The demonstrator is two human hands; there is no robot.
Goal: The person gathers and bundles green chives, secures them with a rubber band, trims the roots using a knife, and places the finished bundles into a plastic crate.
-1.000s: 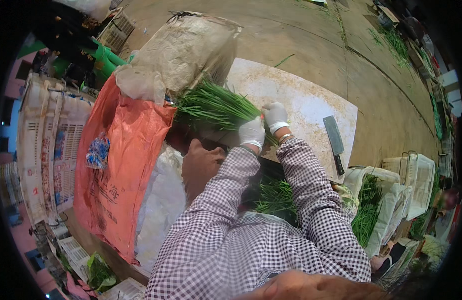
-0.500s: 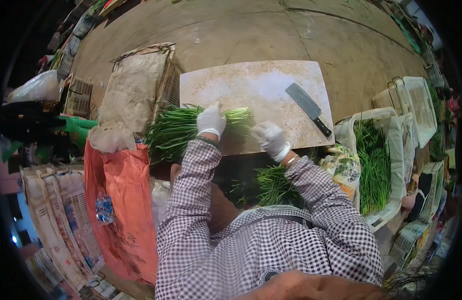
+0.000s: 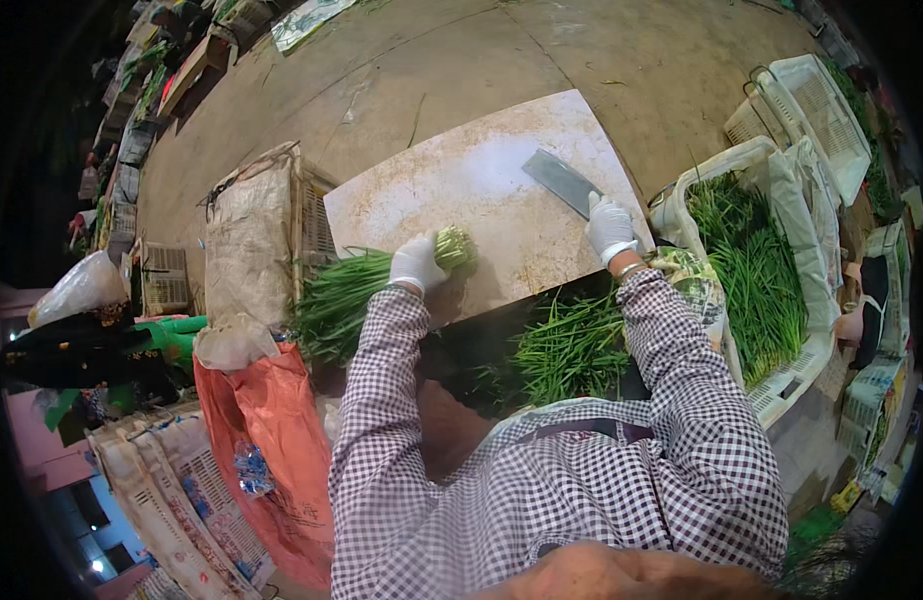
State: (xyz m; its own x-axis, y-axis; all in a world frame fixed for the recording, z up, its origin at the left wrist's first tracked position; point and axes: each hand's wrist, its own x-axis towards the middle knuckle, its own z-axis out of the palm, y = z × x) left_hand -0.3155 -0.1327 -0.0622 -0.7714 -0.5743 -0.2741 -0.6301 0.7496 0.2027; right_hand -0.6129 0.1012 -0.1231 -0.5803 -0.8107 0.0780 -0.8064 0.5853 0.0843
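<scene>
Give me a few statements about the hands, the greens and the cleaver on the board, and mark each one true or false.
1. The left hand holds a bundle of green stalks on the cutting board. True.
2. The right hand rests on the cleaver by its handle end. True.
3. The cleaver blade is cutting through the bundle. False: it lies on the board, apart from the bundle.
4. Both hands are bare. False: both wear white gloves.
5. The white crate on the right holds greens. True.
6. The orange sack lies on the board. False: it lies lower left, off the board.
</scene>
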